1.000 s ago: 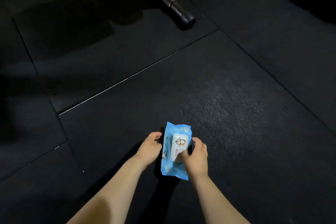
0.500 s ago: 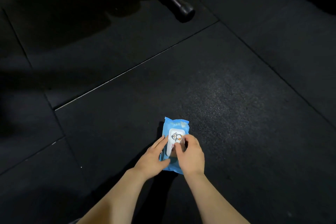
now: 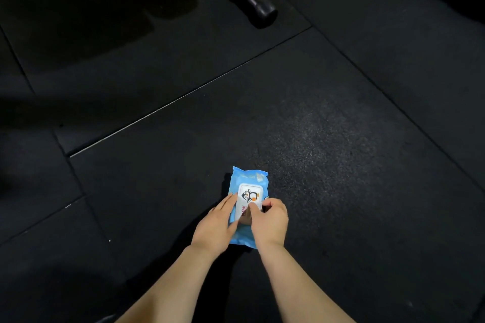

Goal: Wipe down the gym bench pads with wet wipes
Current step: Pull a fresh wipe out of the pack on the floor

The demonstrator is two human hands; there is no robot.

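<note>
wipes pack [image 3: 248, 183], blue with a white penguin lid, lies flat on the black floor mat [image 3: 328, 139], long axis running away from the person, far end tipped slightly right. left hand [image 3: 215, 228] lays straight fingers along its left edge; right hand [image 3: 267, 220] pinches the lid's near edge with curled fingers.

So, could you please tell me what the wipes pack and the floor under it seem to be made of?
The wipes pack looks like thin glossy blue plastic film: crinkled, sealed end, with a stiffer white lid, probably plastic. The floor looks like matte black rubber tiles: speckled grain, straight seams.
</note>
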